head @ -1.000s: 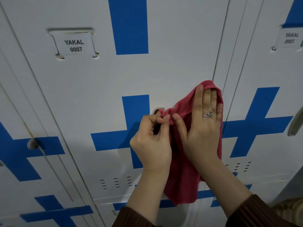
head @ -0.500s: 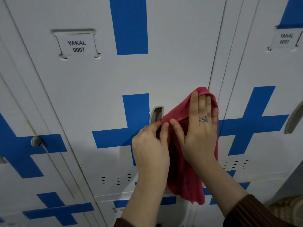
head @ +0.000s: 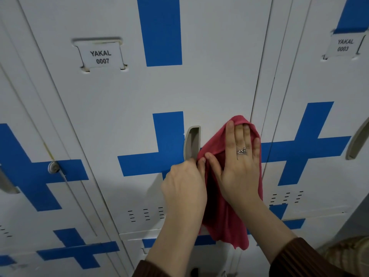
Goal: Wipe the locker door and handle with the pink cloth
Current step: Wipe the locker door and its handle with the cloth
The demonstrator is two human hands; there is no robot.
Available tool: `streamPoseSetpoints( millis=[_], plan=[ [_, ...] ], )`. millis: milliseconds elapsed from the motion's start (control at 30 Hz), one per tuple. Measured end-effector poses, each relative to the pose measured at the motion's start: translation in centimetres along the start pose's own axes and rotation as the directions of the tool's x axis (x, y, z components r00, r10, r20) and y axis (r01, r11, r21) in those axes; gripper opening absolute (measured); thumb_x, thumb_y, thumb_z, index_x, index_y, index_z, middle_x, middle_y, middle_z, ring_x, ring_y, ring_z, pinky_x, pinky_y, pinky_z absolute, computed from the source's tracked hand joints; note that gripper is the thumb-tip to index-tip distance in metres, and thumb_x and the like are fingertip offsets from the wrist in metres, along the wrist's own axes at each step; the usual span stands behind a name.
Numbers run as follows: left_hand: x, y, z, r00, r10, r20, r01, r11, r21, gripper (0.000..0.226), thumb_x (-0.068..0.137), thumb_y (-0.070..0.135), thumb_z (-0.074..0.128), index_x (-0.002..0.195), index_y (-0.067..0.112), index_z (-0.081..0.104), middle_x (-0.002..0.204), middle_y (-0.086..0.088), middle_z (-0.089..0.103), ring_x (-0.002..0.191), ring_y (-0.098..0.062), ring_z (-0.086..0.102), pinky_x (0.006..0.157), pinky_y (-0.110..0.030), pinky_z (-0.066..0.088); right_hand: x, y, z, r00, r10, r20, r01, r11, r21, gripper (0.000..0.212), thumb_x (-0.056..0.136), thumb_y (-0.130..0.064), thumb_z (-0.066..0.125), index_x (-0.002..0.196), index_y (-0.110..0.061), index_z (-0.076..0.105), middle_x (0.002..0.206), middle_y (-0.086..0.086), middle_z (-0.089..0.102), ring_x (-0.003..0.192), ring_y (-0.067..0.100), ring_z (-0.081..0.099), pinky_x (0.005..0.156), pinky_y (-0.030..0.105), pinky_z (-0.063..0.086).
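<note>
The white locker door (head: 123, 108) with blue crosses carries a label reading YAKAL 0007. Its grey recessed handle (head: 192, 142) sits at the middle of the door and is uncovered. The pink cloth (head: 225, 216) hangs against the door just right of the handle. My right hand (head: 237, 162) lies flat on the cloth with straight fingers, pressing it to the door near the right edge. My left hand (head: 184, 182) pinches the cloth's left edge just below the handle.
A neighbouring locker (head: 323, 116) labelled YAKAL 0003 stands to the right, with its own grey handle (head: 357, 140) at the frame edge. On the left locker a round lock (head: 53, 167) sticks out. Lower lockers run below.
The cloth and both hands have slid right and down off the handle, which is now fully uncovered. My left hand keeps pinching the cloth's edge.
</note>
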State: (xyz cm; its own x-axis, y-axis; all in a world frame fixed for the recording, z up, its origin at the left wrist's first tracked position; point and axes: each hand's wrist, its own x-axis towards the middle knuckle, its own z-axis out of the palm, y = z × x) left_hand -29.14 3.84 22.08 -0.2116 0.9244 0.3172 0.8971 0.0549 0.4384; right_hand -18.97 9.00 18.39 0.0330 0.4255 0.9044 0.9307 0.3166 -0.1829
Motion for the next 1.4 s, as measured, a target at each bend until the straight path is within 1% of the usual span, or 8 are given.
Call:
streamPoseSetpoints(
  millis=[200, 367, 500, 800, 900, 1033, 1167, 1400],
  plan=[
    [0.2, 0.0, -0.3, 0.999, 0.045, 0.02, -0.046, 0.998, 0.039, 0.046, 0.098, 0.048, 0.029, 0.101, 0.014, 0.06, 0.094, -0.006, 0.063, 0.083, -0.023, 0.056, 0.064, -0.029, 0.034, -0.2, 0.0, -0.1, 1.0, 0.008, 0.02, -0.008, 1.0, -0.014, 0.068, 0.091, -0.047, 0.038, 0.143, -0.009, 0.017, 0.145, 0.014, 0.031, 0.136, 0.025, 0.019, 0.113, 0.04, 0.005],
    [0.4, -0.1, 0.5, 0.999, 0.032, -0.007, -0.032, 0.996, -0.08, 0.044, 0.098, 0.043, 0.034, 0.097, 0.011, 0.063, 0.088, -0.008, 0.064, 0.072, -0.018, 0.047, 0.061, -0.027, 0.031, -0.3, 0.1, 0.0, 1.0, -0.007, 0.017, 0.007, 1.0, -0.022, 0.068, 0.09, -0.048, 0.037, 0.143, -0.01, 0.016, 0.144, 0.006, 0.021, 0.136, 0.024, 0.019, 0.113, 0.039, 0.004],
    [0.7, -0.5, 1.1, 0.998, 0.038, -0.057, -0.048, 0.981, -0.186, 0.04, 0.098, 0.04, 0.039, 0.094, 0.01, 0.066, 0.084, -0.009, 0.064, 0.07, -0.017, 0.046, 0.06, -0.026, 0.03, -0.3, 0.1, 0.2, 1.0, -0.001, 0.01, 0.001, 1.0, -0.02, 0.068, 0.09, -0.047, 0.037, 0.142, -0.009, 0.017, 0.144, 0.012, 0.029, 0.135, 0.025, 0.02, 0.113, 0.039, 0.003],
    [0.4, -1.2, 1.7, 0.977, 0.072, -0.2, -0.141, 0.923, -0.358, 0.034, 0.094, 0.038, 0.049, 0.09, 0.011, 0.07, 0.078, -0.005, 0.069, 0.065, -0.015, 0.052, 0.062, -0.024, 0.037, -0.3, 0.1, 0.3, 1.0, -0.003, 0.008, 0.003, 1.0, -0.023, 0.068, 0.09, -0.047, 0.038, 0.142, -0.008, 0.017, 0.143, 0.017, 0.034, 0.135, 0.026, 0.02, 0.113, 0.04, 0.004],
    [-0.2, -1.6, 2.6, 0.963, 0.059, -0.263, -0.177, 0.873, -0.454, 0.024, 0.091, 0.031, 0.057, 0.096, 0.012, 0.072, 0.079, -0.005, 0.07, 0.07, -0.018, 0.061, 0.068, -0.031, 0.049, -0.3, 0.1, 0.2, 1.0, -0.009, 0.01, 0.009, 1.0, -0.009, 0.068, 0.09, -0.047, 0.038, 0.142, -0.008, 0.017, 0.145, 0.014, 0.029, 0.135, 0.026, 0.019, 0.113, 0.039, 0.004],
    [-0.7, -3.1, 4.9, 0.881, 0.147, -0.449, -0.306, 0.902, -0.305, 0.019, 0.077, 0.018, 0.073, 0.095, 0.011, 0.073, 0.073, -0.001, 0.068, 0.067, -0.015, 0.052, 0.067, -0.021, 0.041, -0.4, 0.2, 0.1, 1.0, -0.017, 0.012, 0.018, 1.0, -0.012, 0.068, 0.09, -0.046, 0.038, 0.143, -0.009, 0.016, 0.144, 0.007, 0.019, 0.136, 0.025, 0.018, 0.113, 0.038, 0.002],
    [0.0, -4.0, 5.5, 0.792, 0.222, -0.568, -0.373, 0.914, -0.162, 0.017, 0.076, 0.026, 0.065, 0.082, 0.012, 0.074, 0.074, -0.002, 0.06, 0.072, -0.013, 0.039, 0.063, -0.025, 0.033, -0.3, 0.1, 0.1, 1.0, -0.012, 0.019, 0.012, 1.0, -0.015, 0.068, 0.09, -0.045, 0.039, 0.142, -0.008, 0.016, 0.145, 0.012, 0.026, 0.136, 0.026, 0.018, 0.113, 0.037, 0.001],
    [-0.3, -3.8, 5.1, 0.851, 0.297, -0.433, -0.282, 0.954, 0.1, 0.032, 0.083, 0.035, 0.044, 0.079, 0.02, 0.072, 0.066, 0.0, 0.05, 0.059, -0.017, 0.049, 0.058, -0.026, 0.025, -0.4, 0.1, 0.2, 1.0, -0.01, 0.013, 0.01, 1.0, -0.024, 0.068, 0.09, -0.046, 0.038, 0.143, -0.008, 0.016, 0.145, 0.011, 0.025, 0.136, 0.025, 0.017, 0.113, 0.039, 0.002]
  ],
)
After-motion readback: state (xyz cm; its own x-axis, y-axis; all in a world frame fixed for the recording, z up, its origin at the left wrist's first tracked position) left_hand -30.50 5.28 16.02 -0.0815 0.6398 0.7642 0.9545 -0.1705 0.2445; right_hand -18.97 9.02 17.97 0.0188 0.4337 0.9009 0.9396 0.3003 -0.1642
